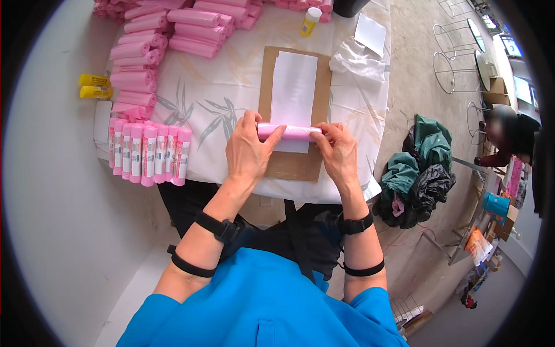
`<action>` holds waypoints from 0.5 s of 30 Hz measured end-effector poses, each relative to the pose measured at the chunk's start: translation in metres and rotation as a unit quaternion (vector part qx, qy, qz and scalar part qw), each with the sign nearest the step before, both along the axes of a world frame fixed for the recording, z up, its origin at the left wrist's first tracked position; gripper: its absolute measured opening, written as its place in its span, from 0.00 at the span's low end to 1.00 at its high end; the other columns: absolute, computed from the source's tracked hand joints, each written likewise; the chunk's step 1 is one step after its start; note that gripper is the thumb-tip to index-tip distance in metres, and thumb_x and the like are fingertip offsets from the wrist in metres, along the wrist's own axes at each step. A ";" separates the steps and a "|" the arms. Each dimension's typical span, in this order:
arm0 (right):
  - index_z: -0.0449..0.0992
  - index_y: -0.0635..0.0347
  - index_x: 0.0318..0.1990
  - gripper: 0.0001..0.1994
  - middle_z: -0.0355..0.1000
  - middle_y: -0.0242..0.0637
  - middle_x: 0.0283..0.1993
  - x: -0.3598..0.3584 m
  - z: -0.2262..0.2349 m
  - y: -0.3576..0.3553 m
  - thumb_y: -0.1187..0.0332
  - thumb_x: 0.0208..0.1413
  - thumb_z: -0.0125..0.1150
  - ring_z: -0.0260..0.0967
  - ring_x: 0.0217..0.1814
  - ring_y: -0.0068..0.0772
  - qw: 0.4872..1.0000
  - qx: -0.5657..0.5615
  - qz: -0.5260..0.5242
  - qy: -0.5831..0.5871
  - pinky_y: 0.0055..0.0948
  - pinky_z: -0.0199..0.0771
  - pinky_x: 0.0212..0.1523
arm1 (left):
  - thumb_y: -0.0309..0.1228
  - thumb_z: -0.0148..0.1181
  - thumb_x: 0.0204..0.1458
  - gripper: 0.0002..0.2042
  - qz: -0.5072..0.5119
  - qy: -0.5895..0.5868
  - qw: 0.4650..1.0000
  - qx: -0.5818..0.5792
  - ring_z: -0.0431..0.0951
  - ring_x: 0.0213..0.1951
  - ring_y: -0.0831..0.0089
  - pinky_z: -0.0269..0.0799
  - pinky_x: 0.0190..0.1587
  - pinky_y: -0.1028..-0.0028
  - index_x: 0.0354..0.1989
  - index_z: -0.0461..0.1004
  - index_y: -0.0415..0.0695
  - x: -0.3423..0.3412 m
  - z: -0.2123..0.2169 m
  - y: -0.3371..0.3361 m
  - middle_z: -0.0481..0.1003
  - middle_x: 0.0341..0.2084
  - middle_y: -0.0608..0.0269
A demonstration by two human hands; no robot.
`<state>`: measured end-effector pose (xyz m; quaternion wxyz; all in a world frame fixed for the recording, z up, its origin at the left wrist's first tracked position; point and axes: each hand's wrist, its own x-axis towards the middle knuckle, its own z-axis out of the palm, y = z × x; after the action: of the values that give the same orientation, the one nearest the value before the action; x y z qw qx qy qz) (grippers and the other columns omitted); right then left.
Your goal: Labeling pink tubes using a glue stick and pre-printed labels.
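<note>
A pink roll of plastic bags [298,132] lies crosswise over a stack of white paper labels [293,81], which rests on a brown cardboard sheet [293,169]. My left hand [250,147] grips the roll's left end, thumb on top and fingers behind it. At the right end my right hand [337,147] pinches the roll between thumb and fingers. Near the table's front left corner stands a row of labelled pink rolls [151,153] set side by side. Unlabelled pink rolls [134,61] are piled along the left and far side.
A yellow glue bottle with a white cap [310,22] stands at the back; two yellow bottles [95,86] lie at the left edge. Crumpled white plastic [358,61] sits back right. Green and black bags [425,168] lie on the floor at right, and a person [511,136] is beyond.
</note>
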<state>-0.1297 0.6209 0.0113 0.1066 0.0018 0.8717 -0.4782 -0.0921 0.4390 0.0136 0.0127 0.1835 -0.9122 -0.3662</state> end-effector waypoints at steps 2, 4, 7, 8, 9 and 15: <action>0.81 0.64 0.36 0.08 0.69 0.39 0.28 -0.002 0.001 -0.001 0.72 0.48 0.67 0.67 0.28 0.30 1.000 0.005 -0.006 -0.013 0.28 0.69 0.32 | 0.40 0.67 0.49 0.17 -0.022 0.023 0.998 -0.059 0.74 0.29 0.60 0.72 0.33 0.66 0.38 0.71 0.39 -0.001 0.005 0.001 0.74 0.29 0.54; 0.81 0.65 0.35 0.08 0.69 0.40 0.28 -0.003 -0.001 0.000 0.72 0.48 0.67 0.68 0.28 0.30 1.000 -0.002 -0.008 -0.024 0.28 0.69 0.33 | 0.36 0.66 0.49 0.15 -0.047 0.048 0.991 -0.117 0.75 0.31 0.58 0.73 0.34 0.65 0.39 0.72 0.40 -0.003 0.007 0.000 0.74 0.31 0.54; 0.80 0.65 0.37 0.09 0.69 0.40 0.30 -0.004 -0.002 0.003 0.71 0.49 0.68 0.69 0.29 0.29 0.999 -0.010 -0.016 -0.039 0.28 0.70 0.33 | 0.24 0.62 0.44 0.12 -0.254 0.279 0.910 -0.174 0.76 0.36 0.60 0.75 0.36 0.66 0.39 0.75 0.39 -0.005 0.004 -0.004 0.75 0.35 0.57; 0.80 0.66 0.39 0.11 0.69 0.40 0.32 -0.004 0.000 0.002 0.71 0.49 0.68 0.70 0.30 0.29 0.999 -0.010 -0.020 -0.046 0.28 0.70 0.34 | 0.21 0.60 0.41 0.12 -0.262 0.272 0.915 -0.140 0.76 0.37 0.61 0.75 0.36 0.68 0.38 0.76 0.39 -0.002 -0.001 -0.001 0.75 0.34 0.58; 0.80 0.66 0.39 0.11 0.69 0.40 0.32 0.002 0.005 0.000 0.71 0.49 0.68 0.70 0.30 0.29 0.999 -0.011 -0.023 -0.044 0.28 0.70 0.34 | 0.18 0.58 0.38 0.14 -0.270 0.266 0.919 -0.105 0.76 0.38 0.62 0.76 0.37 0.69 0.37 0.78 0.39 -0.001 -0.004 0.001 0.76 0.34 0.58; 0.56 0.77 0.61 0.27 0.63 0.54 0.58 0.075 0.013 -0.040 0.72 0.60 0.58 0.66 0.59 0.45 0.748 -0.480 -0.381 -0.254 0.38 0.71 0.58 | 0.16 0.58 0.38 0.13 -0.270 0.217 0.937 -0.048 0.76 0.37 0.63 0.76 0.37 0.70 0.34 0.79 0.41 -0.007 -0.006 -0.006 0.77 0.32 0.63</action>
<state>-0.0543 0.5813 0.0241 0.1194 0.4038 0.3950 -0.8165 -0.0990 0.4330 0.0075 0.1201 -0.1550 -0.9188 -0.3425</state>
